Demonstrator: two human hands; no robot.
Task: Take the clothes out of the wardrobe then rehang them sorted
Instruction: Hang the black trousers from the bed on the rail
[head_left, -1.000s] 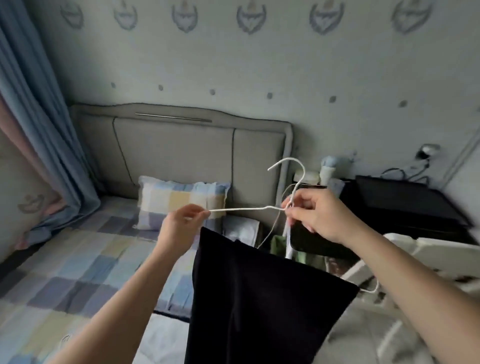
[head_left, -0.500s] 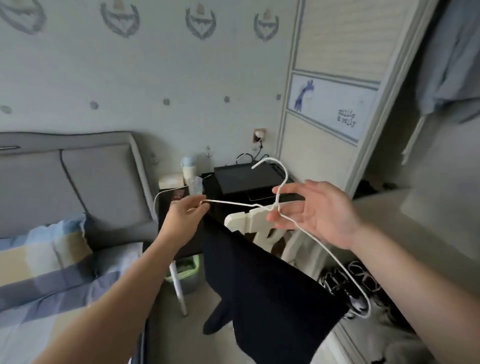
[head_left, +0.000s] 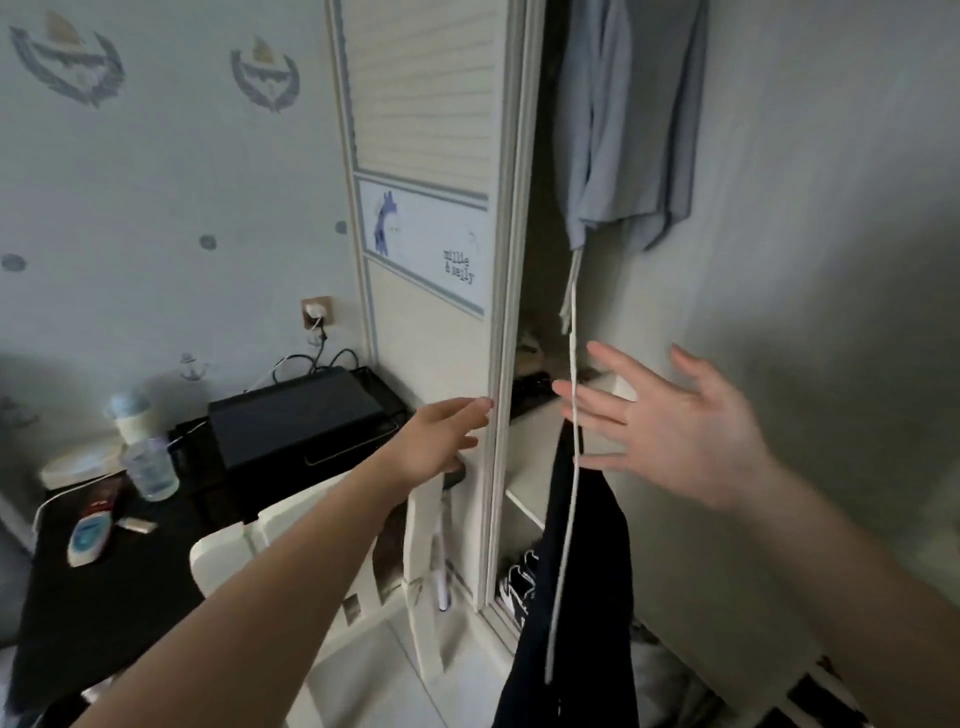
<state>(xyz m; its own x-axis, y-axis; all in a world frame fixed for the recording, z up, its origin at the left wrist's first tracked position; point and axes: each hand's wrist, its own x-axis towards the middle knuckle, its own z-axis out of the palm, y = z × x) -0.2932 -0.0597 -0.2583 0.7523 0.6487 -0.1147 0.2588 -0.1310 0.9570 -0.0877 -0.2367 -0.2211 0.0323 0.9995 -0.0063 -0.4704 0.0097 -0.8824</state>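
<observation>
**Head view**

1. Task item. A black garment (head_left: 576, 597) hangs in long folds from a white wire hanger (head_left: 562, 571). The hanger is seen edge-on, as one thin, nearly vertical white line. Both sit in the open mouth of the wardrobe (head_left: 530, 467), just right of the wardrobe door (head_left: 426, 104) edge and near the bottom centre of the scene. Above the hanger, a white strip under a light blue shirt (head_left: 623, 130) lines up with it. Where one ends and the other begins cannot be told.

2. Hand pose.
   - The right hand (head_left: 675, 436) is raised at the right with its back to the camera. Its fingers are straight and spread, pointing left, so the grip is released. The hanger wire crosses in front of the index and middle fingers. Whether it rests on a finger cannot be told.
   - The left hand (head_left: 441, 441) reaches far and right. Its fingers are extended and grasp nothing. The fingertips touch the near edge of the wardrobe door.

3. Containers.
   - The wardrobe holds the light blue shirt, hung high at the top. Dark objects lie on a shelf at hand level. Dark shoes (head_left: 517, 584) with white stripes stand at the bottom.
   - A black table (head_left: 104, 582) at the left carries a black box (head_left: 296, 421), a clear bottle (head_left: 150, 467) and a white tube (head_left: 85, 538).
   - A white chair (head_left: 421, 525) stands between the table and the wardrobe.
</observation>
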